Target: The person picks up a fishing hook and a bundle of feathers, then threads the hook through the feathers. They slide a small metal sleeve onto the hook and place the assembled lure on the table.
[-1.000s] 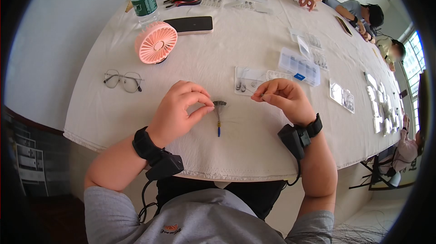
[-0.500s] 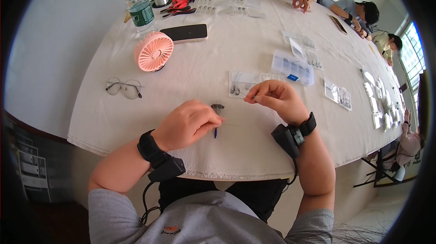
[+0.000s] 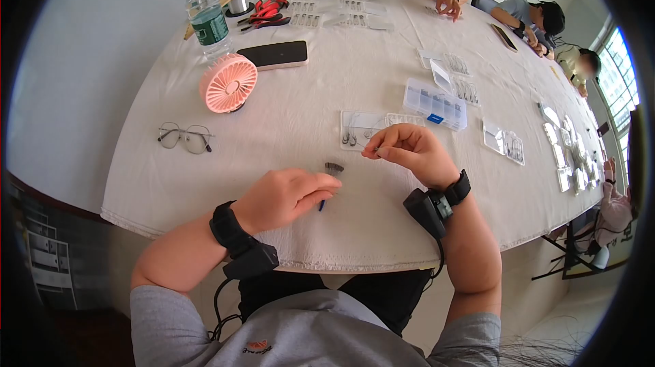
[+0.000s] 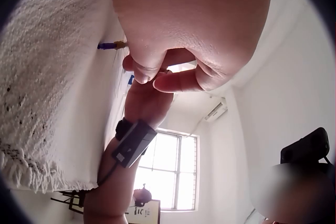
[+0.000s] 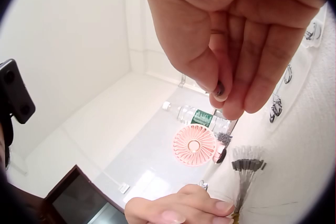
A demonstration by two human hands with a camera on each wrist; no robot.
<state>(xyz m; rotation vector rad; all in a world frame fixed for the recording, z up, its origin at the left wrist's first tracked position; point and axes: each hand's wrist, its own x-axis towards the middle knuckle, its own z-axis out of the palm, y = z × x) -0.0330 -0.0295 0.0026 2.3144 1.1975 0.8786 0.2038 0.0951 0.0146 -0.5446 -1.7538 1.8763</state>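
Note:
My right hand (image 3: 413, 152) is raised over the table and pinches a small dark piece (image 5: 219, 88) between thumb and forefinger; its kind is mostly hidden by the fingertips. My left hand (image 3: 286, 196) lies over the stem of a fan-shaped bundle of thin wires with dark tips (image 3: 333, 169). The bundle's blue end (image 4: 108, 46) shows past the fingers. In the left wrist view, thumb and forefinger come close together, and I cannot tell whether they hold something thin. Just beyond my right hand is a clear tray with fish hooks (image 3: 349, 139).
Behind the tray stands a clear compartment box (image 3: 437, 102). At the left are eyeglasses (image 3: 185, 137), a pink fan (image 3: 228, 83), a phone (image 3: 274, 55), a bottle (image 3: 208, 22) and red pliers (image 3: 269, 8). Several clear cases (image 3: 570, 145) lie to the right. Other people sit around the table.
My left hand has moved right and toward me, from beside the bundle to over its stem. My right hand keeps its pinch, with little movement. The view has shifted slightly.

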